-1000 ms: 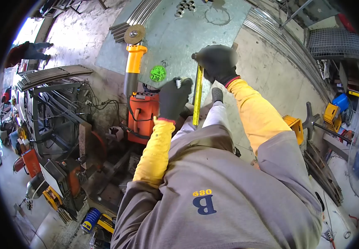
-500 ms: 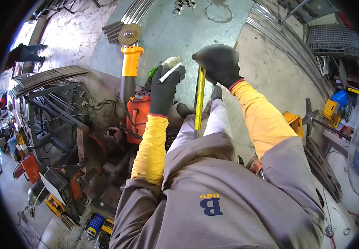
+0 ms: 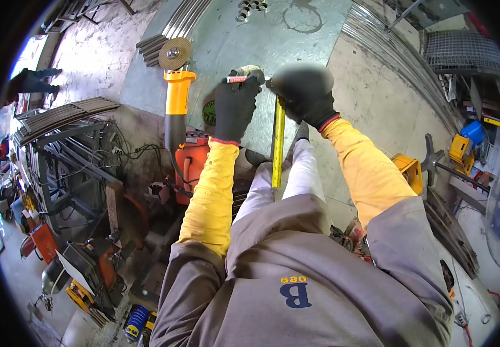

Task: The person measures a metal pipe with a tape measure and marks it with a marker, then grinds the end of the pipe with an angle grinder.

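Observation:
My left hand (image 3: 235, 107), in a black glove, grips a white marker with a red band (image 3: 244, 78) whose tip points right, over the grey steel sheet (image 3: 296, 40). My right hand (image 3: 305, 92), also gloved, pinches the top of a yellow tape measure blade (image 3: 277, 144) that runs down toward my body. The marker tip is close to the spot where my right hand holds the blade on the sheet.
A yellow angle grinder (image 3: 174, 87) with its disc lies on the sheet to the left. An orange machine (image 3: 195, 165) stands below it. Metal strips (image 3: 67, 113) are stacked left and at the sheet's right edge (image 3: 400, 58). Another person (image 3: 30, 84) stands far left.
My left hand rose from beside the tape up to the sheet, turning the marker until it points toward my right hand. The right hand and tape stayed nearly still.

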Demonstrator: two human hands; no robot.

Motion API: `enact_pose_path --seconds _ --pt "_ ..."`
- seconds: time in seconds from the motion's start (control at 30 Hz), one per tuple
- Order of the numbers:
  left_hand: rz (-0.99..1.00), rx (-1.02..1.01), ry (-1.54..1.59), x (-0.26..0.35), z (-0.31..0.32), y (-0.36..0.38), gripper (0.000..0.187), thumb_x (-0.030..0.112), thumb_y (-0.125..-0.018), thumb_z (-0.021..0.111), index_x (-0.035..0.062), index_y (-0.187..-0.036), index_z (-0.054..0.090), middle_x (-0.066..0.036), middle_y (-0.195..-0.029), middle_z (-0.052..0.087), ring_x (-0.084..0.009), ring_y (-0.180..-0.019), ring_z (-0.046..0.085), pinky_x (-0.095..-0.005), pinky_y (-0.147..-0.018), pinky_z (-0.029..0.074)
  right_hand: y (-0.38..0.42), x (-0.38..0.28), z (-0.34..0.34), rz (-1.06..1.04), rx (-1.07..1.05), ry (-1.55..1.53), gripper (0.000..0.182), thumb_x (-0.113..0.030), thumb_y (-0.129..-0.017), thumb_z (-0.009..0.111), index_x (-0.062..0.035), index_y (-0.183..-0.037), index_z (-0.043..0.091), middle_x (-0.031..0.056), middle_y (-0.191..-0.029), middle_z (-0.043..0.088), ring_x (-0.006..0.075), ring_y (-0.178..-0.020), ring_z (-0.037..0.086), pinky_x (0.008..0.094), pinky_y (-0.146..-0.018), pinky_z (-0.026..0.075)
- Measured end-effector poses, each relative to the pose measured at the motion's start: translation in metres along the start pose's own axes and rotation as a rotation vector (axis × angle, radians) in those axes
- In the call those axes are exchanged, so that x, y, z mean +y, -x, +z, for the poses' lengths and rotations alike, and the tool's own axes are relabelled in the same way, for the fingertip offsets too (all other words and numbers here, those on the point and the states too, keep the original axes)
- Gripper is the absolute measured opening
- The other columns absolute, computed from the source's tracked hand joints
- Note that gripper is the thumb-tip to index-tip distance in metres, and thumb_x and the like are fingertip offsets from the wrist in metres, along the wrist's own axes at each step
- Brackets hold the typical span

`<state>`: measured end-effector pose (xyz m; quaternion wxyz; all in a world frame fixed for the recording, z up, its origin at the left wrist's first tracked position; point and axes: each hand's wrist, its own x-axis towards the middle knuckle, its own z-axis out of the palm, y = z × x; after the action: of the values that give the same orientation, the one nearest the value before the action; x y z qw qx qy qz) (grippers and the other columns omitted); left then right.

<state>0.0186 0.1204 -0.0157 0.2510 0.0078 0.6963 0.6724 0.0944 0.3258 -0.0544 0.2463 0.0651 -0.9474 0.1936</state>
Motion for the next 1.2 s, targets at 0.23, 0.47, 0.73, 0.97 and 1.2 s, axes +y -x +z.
enact_pose_path --seconds 0.23,0.47,0.73,0.97,1.2 --pt "0.041 -0.025 -0.195 0.004 0.005 -0.050 0.029 0.026 -0.104 0.075 -0.0028 -0.107 0.078 -0.006 -0.091 0.075 -0.0123 -0.080 0.071 -0.0287 -0.075 0.061 -0.003 -0.005 -0.004 -0.035 0.065 -0.039 0.023 -0.023 -0.077 0.086 -0.0142 -0.094 0.073 0.0069 -0.096 0.075 0.0315 -0.086 0.072 0.0470 -0.075 0.054" --pt "-0.041 -0.067 -0.302 0.014 0.010 -0.067 0.034 0.032 -0.101 0.078 -0.0020 -0.100 0.076 -0.007 -0.088 0.074 -0.0136 -0.075 0.069 -0.0288 -0.072 0.060 0.001 0.001 0.000 -0.041 0.049 -0.058 0.023 -0.024 -0.076 0.086 -0.0143 -0.093 0.073 0.0057 -0.099 0.075 0.0303 -0.088 0.071 0.0454 -0.077 0.053" --pt "0.049 -0.066 -0.529 0.017 0.015 -0.070 0.047 0.047 -0.098 0.071 0.0002 -0.092 0.077 -0.022 -0.083 0.075 -0.0413 -0.080 0.072 -0.0505 -0.076 0.053 -0.001 -0.001 -0.002 -0.051 0.071 -0.061 0.022 -0.023 -0.076 0.086 -0.0144 -0.093 0.074 0.0049 -0.100 0.076 0.0302 -0.086 0.070 0.0448 -0.076 0.053" --pt "0.147 -0.069 -0.696 0.034 0.022 -0.053 0.045 0.042 -0.101 0.073 -0.0006 -0.088 0.075 -0.012 -0.069 0.068 -0.0260 -0.064 0.064 -0.0438 -0.066 0.049 -0.001 -0.001 -0.001 -0.056 0.086 -0.057 0.021 -0.022 -0.078 0.084 -0.0148 -0.094 0.073 0.0049 -0.098 0.075 0.0300 -0.086 0.070 0.0452 -0.076 0.052" --pt "0.279 -0.029 -0.701 0.029 0.023 -0.033 0.043 0.042 -0.103 0.071 0.0007 -0.092 0.076 -0.018 -0.073 0.071 -0.0371 -0.069 0.069 -0.0456 -0.068 0.051 0.001 0.000 -0.001 -0.050 0.049 -0.024 0.026 -0.025 -0.077 0.085 -0.0147 -0.098 0.073 0.0051 -0.101 0.076 0.0297 -0.088 0.071 0.0462 -0.078 0.053"
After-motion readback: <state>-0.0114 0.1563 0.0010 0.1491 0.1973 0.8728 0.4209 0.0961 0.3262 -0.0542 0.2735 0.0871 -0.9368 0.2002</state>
